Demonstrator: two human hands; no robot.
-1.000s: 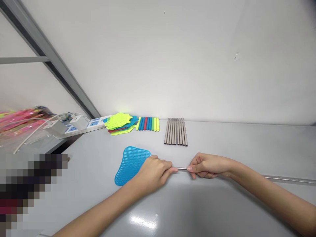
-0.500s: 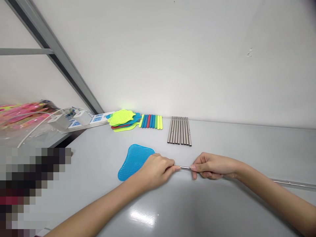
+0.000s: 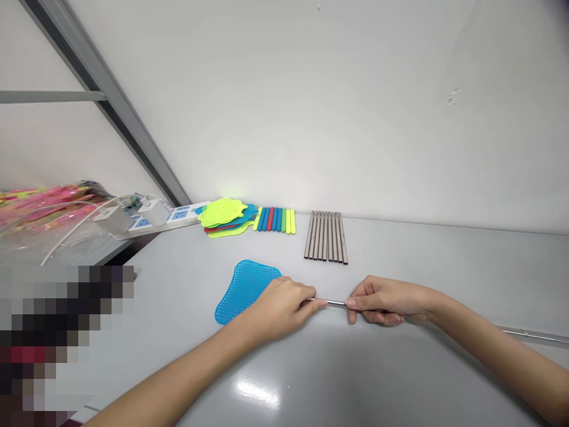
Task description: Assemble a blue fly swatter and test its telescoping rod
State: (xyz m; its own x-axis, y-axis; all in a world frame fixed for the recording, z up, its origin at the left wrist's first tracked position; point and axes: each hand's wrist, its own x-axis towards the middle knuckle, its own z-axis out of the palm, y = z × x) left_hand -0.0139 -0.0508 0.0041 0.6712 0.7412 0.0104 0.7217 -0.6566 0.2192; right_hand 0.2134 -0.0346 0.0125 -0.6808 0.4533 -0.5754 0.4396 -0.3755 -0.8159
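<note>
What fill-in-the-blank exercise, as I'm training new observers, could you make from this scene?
1. The mesh head partly covered by the left hand is coloured ____.
2. A bare stretch of metal rod shows between the left hand and the ____ hand.
3. Besides green, blue and yellow, the row of handles includes one coloured ____.
4. In the picture, the power strip lies to the ____ of that row.

Missing words: blue; right; red; left.

Perforated plastic swatter head (image 3: pixel 242 290); shiny metal rod (image 3: pixel 335 303); smooth, glossy tabletop (image 3: pixel 355 379).

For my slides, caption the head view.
Left hand, by a blue mesh paddle, and right hand hold a metal rod.
</note>
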